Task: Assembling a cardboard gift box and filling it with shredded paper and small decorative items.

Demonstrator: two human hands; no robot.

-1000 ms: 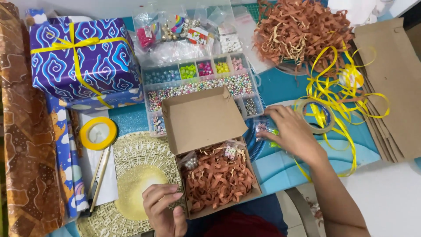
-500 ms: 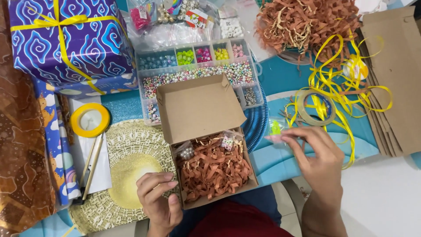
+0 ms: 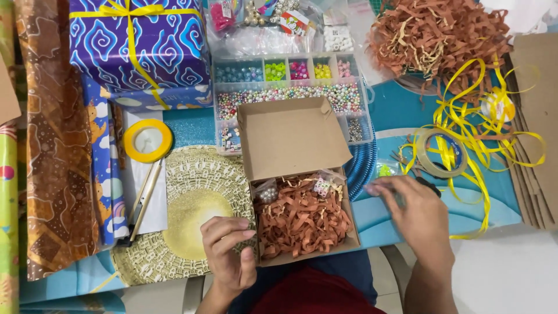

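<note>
An open cardboard box [image 3: 290,136] sits in front of me with its lid tipped back. Brown paper shreds [image 3: 302,220] fill it, and two small clear bead bags [image 3: 321,186] lie on top near the hinge. My left hand [image 3: 229,253] rests against the box's left wall at the near corner, fingers curled on the edge. My right hand [image 3: 418,218] hovers just right of the box, its fingertips pinched on a small clear bag with green bits [image 3: 385,171].
Behind the box lie a clear bead organiser [image 3: 290,87] and a blue gift box with yellow ribbon [image 3: 136,46]. A gold round mat [image 3: 186,215], yellow tape roll [image 3: 148,141] and wrapping paper rolls [image 3: 55,151] are left. Loose shreds [image 3: 436,35], yellow ribbon [image 3: 465,116], tape [image 3: 442,154] and cardboard sheets [image 3: 537,116] are right.
My right hand picked up the small clear bag from the table right of the box, lifted it, and now holds it lower and closer to the box. My left hand stayed at the box.
</note>
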